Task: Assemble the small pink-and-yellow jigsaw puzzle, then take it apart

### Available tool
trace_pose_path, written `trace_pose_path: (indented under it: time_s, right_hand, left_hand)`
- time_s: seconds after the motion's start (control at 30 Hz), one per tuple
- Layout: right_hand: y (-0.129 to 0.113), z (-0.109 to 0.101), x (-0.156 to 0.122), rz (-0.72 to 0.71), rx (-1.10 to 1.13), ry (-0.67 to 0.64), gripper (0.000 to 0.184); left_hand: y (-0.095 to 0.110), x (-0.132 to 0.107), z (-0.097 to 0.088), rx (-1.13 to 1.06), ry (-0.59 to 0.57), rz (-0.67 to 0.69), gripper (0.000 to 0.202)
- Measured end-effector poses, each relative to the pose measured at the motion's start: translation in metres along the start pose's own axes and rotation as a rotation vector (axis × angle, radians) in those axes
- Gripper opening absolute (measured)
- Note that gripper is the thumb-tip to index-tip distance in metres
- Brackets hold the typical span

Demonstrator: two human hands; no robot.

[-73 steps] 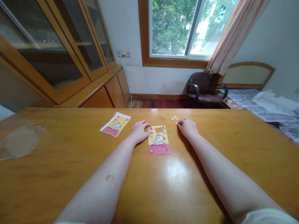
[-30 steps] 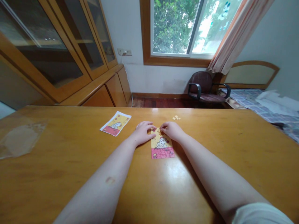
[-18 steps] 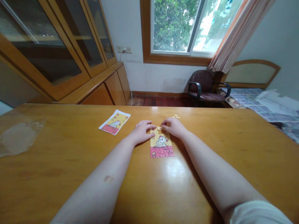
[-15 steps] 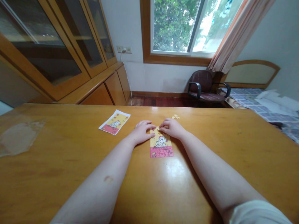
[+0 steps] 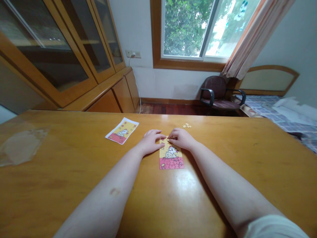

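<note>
A jigsaw puzzle (image 5: 170,162) with a white cartoon animal on yellow above pink lies flat on the table. My left hand (image 5: 152,142) rests at its upper left edge, thumb and forefinger apart and touching the border. Over the upper right part of the puzzle is my right hand (image 5: 182,138), its fingertips pinched together on a small puzzle piece, mostly hidden, at the top of the picture. Several loose puzzle pieces (image 5: 187,125) lie just beyond the right hand.
A printed reference picture (image 5: 122,131) lies to the left on the wooden table (image 5: 81,185). Clear plastic wrapping (image 5: 23,147) sits at the far left. Past the table are a glass-fronted cabinet (image 5: 94,77), an office chair (image 5: 214,91) and a bed (image 5: 267,109).
My right fingertips have lowered slightly onto the top of the puzzle, and the piece between them shows less. My left hand stays at the edge. The view has shifted slightly.
</note>
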State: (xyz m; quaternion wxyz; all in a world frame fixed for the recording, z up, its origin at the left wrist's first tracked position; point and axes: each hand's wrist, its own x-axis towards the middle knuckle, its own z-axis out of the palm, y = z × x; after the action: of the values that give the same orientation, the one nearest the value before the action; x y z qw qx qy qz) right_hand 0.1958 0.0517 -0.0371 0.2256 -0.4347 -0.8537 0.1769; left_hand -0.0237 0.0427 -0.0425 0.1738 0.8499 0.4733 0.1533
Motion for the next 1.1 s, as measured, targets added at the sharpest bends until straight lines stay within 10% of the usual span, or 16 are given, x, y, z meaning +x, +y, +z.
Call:
trace_pose_path:
  time_s: [1.1]
  right_hand:
    - [0.0042, -0.0016, 0.0023, 0.255, 0.092, 0.025, 0.013]
  left_hand:
    - [0.0052, -0.0009, -0.0055, -0.028, -0.026, -0.004, 0.04]
